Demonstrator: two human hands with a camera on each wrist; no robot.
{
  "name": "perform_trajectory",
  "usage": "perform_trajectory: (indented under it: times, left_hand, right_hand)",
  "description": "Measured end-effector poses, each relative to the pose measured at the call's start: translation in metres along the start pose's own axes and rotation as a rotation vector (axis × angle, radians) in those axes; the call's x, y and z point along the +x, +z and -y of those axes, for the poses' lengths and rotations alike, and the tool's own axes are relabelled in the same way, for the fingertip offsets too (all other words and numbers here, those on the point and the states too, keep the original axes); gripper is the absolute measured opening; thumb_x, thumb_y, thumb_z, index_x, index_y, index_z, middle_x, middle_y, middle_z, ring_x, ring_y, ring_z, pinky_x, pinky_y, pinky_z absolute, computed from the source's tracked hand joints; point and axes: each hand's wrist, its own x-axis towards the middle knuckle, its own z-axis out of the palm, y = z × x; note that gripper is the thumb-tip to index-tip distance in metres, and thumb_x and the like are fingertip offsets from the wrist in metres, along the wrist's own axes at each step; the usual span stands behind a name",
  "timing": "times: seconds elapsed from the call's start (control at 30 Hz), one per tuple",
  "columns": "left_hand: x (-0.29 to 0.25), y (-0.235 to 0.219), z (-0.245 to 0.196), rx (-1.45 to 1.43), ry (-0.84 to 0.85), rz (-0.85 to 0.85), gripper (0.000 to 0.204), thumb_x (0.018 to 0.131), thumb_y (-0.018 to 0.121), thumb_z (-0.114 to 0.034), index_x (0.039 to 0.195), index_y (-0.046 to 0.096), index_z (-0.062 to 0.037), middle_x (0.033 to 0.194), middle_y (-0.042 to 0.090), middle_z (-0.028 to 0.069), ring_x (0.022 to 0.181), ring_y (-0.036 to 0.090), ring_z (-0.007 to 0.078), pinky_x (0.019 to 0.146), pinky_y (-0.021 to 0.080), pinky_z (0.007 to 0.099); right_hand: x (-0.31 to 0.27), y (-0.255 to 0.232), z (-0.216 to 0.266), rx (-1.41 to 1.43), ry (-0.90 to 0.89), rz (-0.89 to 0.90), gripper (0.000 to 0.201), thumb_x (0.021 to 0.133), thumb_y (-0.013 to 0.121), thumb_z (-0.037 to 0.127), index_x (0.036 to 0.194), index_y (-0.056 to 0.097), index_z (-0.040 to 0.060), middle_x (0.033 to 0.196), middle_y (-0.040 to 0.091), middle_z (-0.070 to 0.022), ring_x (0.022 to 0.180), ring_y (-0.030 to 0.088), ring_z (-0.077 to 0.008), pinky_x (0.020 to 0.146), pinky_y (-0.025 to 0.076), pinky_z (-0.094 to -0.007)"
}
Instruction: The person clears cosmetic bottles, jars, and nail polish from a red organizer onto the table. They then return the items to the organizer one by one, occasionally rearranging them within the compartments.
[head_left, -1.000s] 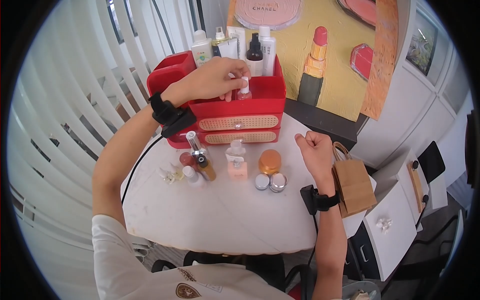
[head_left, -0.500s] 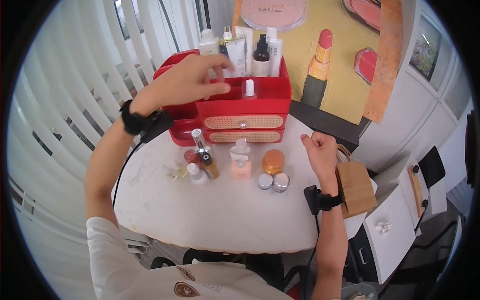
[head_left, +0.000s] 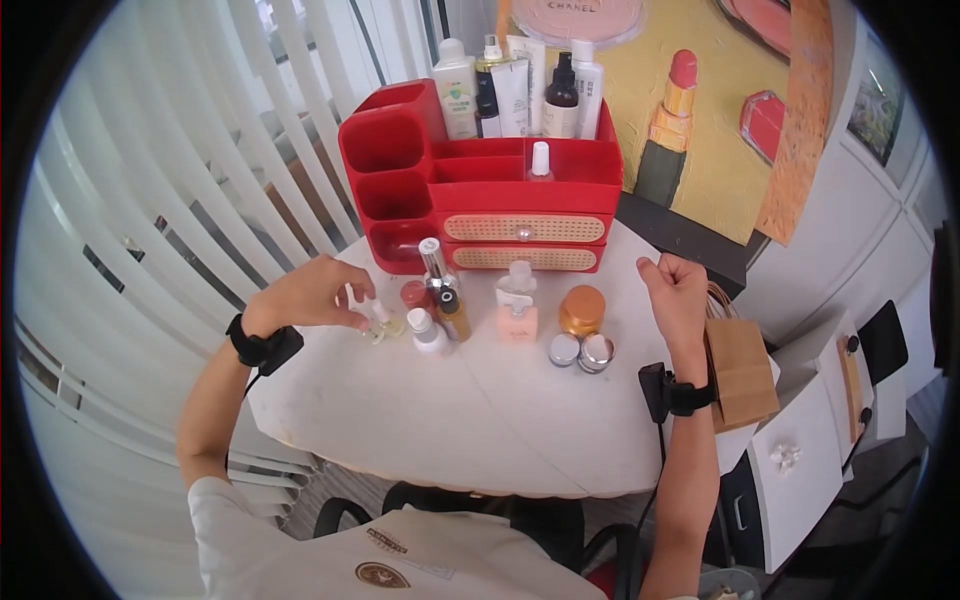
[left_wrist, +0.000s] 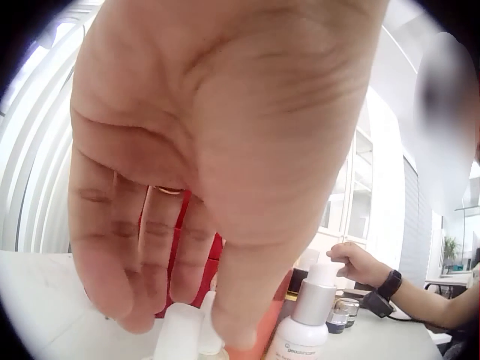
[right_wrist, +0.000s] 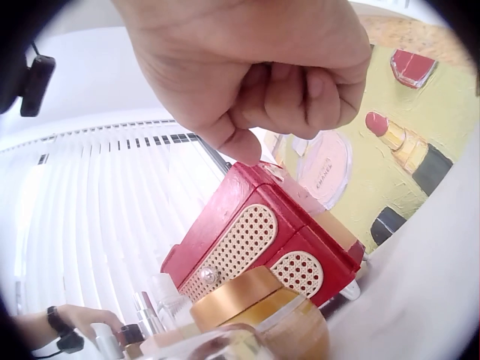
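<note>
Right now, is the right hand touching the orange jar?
Apart. The head view shows the right hand fisted, clear tabletop between it and the orange jar.

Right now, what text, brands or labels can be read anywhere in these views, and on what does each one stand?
"CHANEL": on the pink painted compact at the top of the yellow wall painting.
White pump bottle under the left hand: small grey print, too blurred to read.
Bottles and tubes in the red organizer: labels too small to read.
Shirt emblem: too small to read.
</note>
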Motion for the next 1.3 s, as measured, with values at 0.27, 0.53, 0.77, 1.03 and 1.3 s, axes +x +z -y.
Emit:
perform_trajectory:
  times: [0.27, 0.53, 0.77, 1.03, 1.3]
  left_hand:
    - [-0.016, -0.018, 0.002, 0.216, 0.044, -0.072, 0.022, 0.077, 0.079, -0.014, 0.092, 0.069, -0.0018, 0.072, 0.067, 0.0111, 0.07, 0.068, 0.0199, 0.064, 0.052, 0.0295]
    - [0.047, -0.097, -0.079, -0.219, 0.488, -0.556, 0.02, 0.094, 0.066, -0.015, 0.108, 0.067, -0.0003, 0.101, 0.068, 0.0053, 0.096, 0.063, 0.0112, 0.08, 0.052, 0.0272]
    - [0.17, -0.074, -0.134, 0.027, 0.66, -0.642, 0.023, 0.089, 0.07, -0.02, 0.103, 0.07, -0.0017, 0.088, 0.071, 0.0102, 0.083, 0.066, 0.018, 0.075, 0.052, 0.0317]
    - [0.191, -0.058, -0.139, 0.101, 0.569, -0.39, 0.02, 0.089, 0.068, -0.015, 0.103, 0.069, -0.0005, 0.09, 0.072, 0.0131, 0.082, 0.068, 0.0202, 0.076, 0.053, 0.0321]
    - [0.177, -0.054, -0.141, 0.104, 0.562, -0.465, 0.04, 0.088, 0.068, -0.02, 0.124, 0.061, -0.0042, 0.105, 0.07, 0.0146, 0.089, 0.067, 0.0241, 0.08, 0.053, 0.0344]
  right_hand:
    - [0.002, 0.001, -0.006, 0.001, -0.013, -0.017, 0.049, 0.084, 0.069, 0.011, 0.056, 0.029, 0.0057, 0.052, 0.027, 0.0027, 0.053, 0.026, -0.0066, 0.047, 0.023, -0.0295]
    - [0.0, 0.001, -0.001, 0.002, 0.005, -0.004, 0.049, 0.084, 0.069, 0.011, 0.056, 0.03, 0.0049, 0.052, 0.027, 0.002, 0.053, 0.026, -0.0074, 0.047, 0.024, -0.0302]
    - [0.0, -0.001, -0.002, -0.003, -0.029, -0.024, 0.048, 0.084, 0.069, 0.011, 0.056, 0.03, 0.0047, 0.052, 0.027, 0.0016, 0.053, 0.027, -0.0073, 0.047, 0.024, -0.0305]
    - [-0.002, -0.001, 0.004, 0.024, -0.025, -0.012, 0.047, 0.084, 0.067, 0.01, 0.056, 0.029, 0.0034, 0.052, 0.027, 0.0002, 0.053, 0.026, -0.0083, 0.047, 0.024, -0.0313]
    - [0.001, 0.001, -0.003, 0.019, -0.036, -0.024, 0.047, 0.083, 0.068, 0.01, 0.056, 0.03, 0.0031, 0.052, 0.027, 0.0001, 0.053, 0.026, -0.0081, 0.047, 0.025, -0.0312]
